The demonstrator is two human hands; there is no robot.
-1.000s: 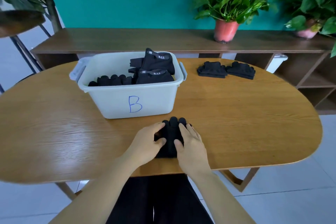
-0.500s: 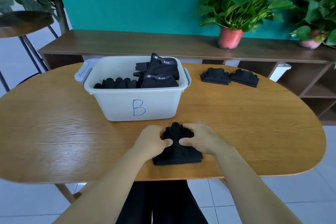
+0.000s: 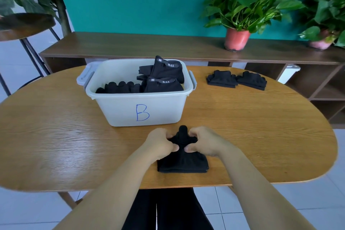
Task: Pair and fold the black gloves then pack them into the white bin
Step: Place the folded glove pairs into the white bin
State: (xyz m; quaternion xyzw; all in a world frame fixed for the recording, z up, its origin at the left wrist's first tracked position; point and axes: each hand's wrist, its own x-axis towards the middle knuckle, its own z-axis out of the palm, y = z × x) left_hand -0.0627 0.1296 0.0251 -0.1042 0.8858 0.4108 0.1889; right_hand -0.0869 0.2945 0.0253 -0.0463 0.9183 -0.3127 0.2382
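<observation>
Head view: glove pair (image 3: 183, 162) lies on the worktop (image 3: 242, 127) just in front of the white bin (image 3: 141, 102), left hand (image 3: 160, 144) and right hand (image 3: 204, 143) both curled, pinching its finger end from either side, likely to fold it over the cuffs; two more pairs (image 3: 222, 80) sit right of the bin.

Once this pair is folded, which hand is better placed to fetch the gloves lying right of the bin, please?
Right, probably: both loose pairs lie beyond the right hand, right of the white bin; the left hand would cross the held pair.
</observation>
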